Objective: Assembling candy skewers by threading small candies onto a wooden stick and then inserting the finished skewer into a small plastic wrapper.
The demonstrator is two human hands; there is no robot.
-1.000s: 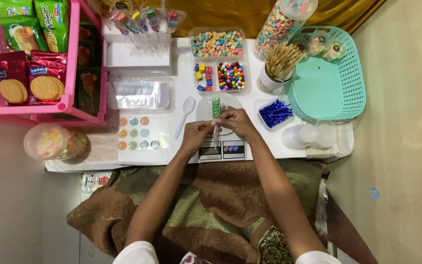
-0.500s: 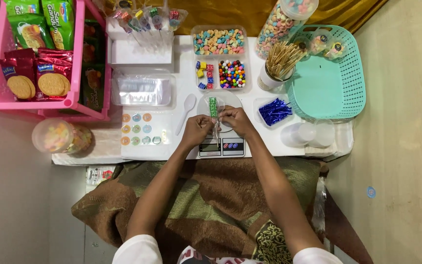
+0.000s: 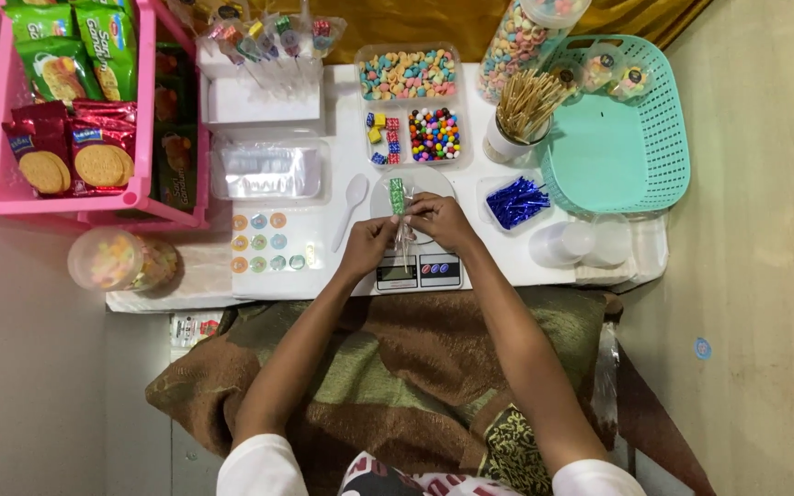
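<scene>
Both my hands meet over a small kitchen scale (image 3: 415,268) at the front of a low white table (image 3: 507,257). My left hand (image 3: 367,244) and my right hand (image 3: 440,220) pinch a narrow clear plastic bag (image 3: 402,216) between them. The bag's top end holds green sweets (image 3: 397,195) and lies over the scale's round clear plate (image 3: 380,197). A white plastic spoon (image 3: 351,207) lies just left of the hands.
Trays of pastel sweets (image 3: 408,73) and coloured candies (image 3: 434,134) sit behind the scale. A cup of wooden sticks (image 3: 521,115), blue twist ties (image 3: 515,200), a teal basket (image 3: 618,138), clear lidded cups (image 3: 590,241), a sticker sheet (image 3: 266,243), a pink snack rack (image 3: 75,110) and a candy jar (image 3: 117,260) surround them.
The view has shifted slightly. Both hands stay on the small bag over the scale, working it between the fingers; nothing else has moved.
</scene>
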